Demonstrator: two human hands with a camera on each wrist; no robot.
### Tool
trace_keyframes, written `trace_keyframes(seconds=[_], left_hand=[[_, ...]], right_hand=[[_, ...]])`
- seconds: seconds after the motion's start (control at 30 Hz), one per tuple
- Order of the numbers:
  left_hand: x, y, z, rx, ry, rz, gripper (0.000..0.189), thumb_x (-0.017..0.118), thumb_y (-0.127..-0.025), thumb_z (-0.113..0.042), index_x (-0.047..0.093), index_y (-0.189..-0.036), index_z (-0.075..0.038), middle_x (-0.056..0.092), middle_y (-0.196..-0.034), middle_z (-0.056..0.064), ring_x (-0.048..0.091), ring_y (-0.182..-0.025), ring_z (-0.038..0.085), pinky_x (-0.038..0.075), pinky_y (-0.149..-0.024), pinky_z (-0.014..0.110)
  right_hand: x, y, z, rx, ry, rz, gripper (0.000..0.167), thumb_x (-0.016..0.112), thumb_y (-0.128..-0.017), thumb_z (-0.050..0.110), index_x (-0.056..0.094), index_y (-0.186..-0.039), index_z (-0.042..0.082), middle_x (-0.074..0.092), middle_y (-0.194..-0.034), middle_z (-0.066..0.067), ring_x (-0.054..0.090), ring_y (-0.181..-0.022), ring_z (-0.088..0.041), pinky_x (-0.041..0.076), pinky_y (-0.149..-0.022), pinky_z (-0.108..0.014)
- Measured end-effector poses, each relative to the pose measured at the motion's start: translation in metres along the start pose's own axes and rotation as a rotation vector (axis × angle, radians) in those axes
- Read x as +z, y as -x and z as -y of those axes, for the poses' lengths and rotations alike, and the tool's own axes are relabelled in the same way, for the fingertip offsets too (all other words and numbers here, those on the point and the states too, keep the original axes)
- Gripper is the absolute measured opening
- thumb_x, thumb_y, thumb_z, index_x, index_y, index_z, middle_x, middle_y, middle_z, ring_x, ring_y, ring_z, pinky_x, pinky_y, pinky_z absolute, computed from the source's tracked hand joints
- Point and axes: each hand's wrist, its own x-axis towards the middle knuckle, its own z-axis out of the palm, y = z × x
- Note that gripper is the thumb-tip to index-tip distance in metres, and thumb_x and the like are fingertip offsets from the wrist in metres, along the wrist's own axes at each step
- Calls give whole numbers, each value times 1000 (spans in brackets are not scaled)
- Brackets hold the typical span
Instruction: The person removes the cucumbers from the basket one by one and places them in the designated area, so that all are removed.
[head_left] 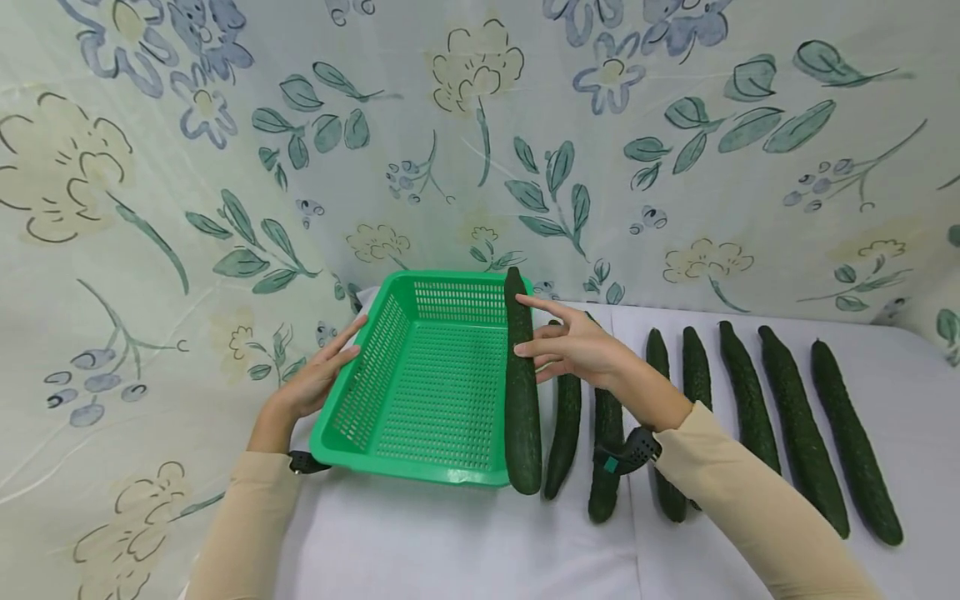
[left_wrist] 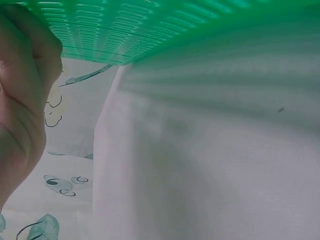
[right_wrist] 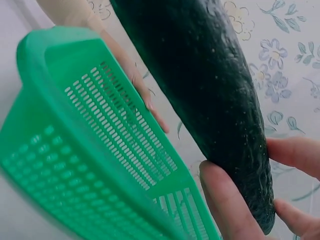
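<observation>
A long dark green cucumber (head_left: 522, 400) is held by my right hand (head_left: 577, 346), the thumb on one side and fingers on the other. In the head view it stands over the right rim of a green plastic basket (head_left: 442, 479). The right wrist view shows the cucumber (right_wrist: 210, 85) pinched near its narrower end, beside the basket (right_wrist: 55, 135). My left hand (head_left: 315, 379) grips the basket's left side at the rim. Curled fingers of the left hand (left_wrist: 25, 85) show under the basket wall in the left wrist view. No cucumber is seen inside the basket.
More cucumbers lie in a row right of the basket, including a short one (head_left: 564, 433), one partly under my right wrist (head_left: 606, 492) and the rightmost (head_left: 855, 450). A white cloth (head_left: 450, 542) covers the table. Floral fabric (head_left: 480, 167) hangs behind.
</observation>
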Motion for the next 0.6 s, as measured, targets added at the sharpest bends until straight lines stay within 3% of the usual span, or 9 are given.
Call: trace_keyframes(seconds=[0.2,0.37,0.47,0.6], left_hand=[[-1,0,1,-2,-4,5,58,33,-112,-26,5,-162,-36,18,-158,24,62,-114,24,56,-84,37],[0,-1,0,-2,-4,6,58,33,-112,-26,5,-162,-34,22,-156,25,63,-111,23,56,-84,37],[1,0,-1,-12,-2,-3,58,34,-111,-26,6,-162,-34,25,-155,25,64,-109,23,56,-83,38],[0,1,-3,-21,-8,-17,58,36,-111,-25,8,-162,-33,44,-143,23,68,-98,22,57,-78,37]], right_hand=[[-24,17,-3,-24,24,-28,85,71,-91,0,29,-159,25,51,-86,-7,64,-66,-17,59,-67,-41],[-47,31,-7,-30,48,-47,83,69,-92,0,27,-159,25,48,-93,-8,63,-71,-16,58,-68,-39],[-62,40,-10,-35,79,-56,83,69,-93,2,26,-160,27,44,-103,-11,62,-77,-15,58,-68,-37],[-79,53,-17,-47,137,-61,84,70,-93,4,25,-160,29,38,-124,-18,60,-85,-16,57,-69,-38]])
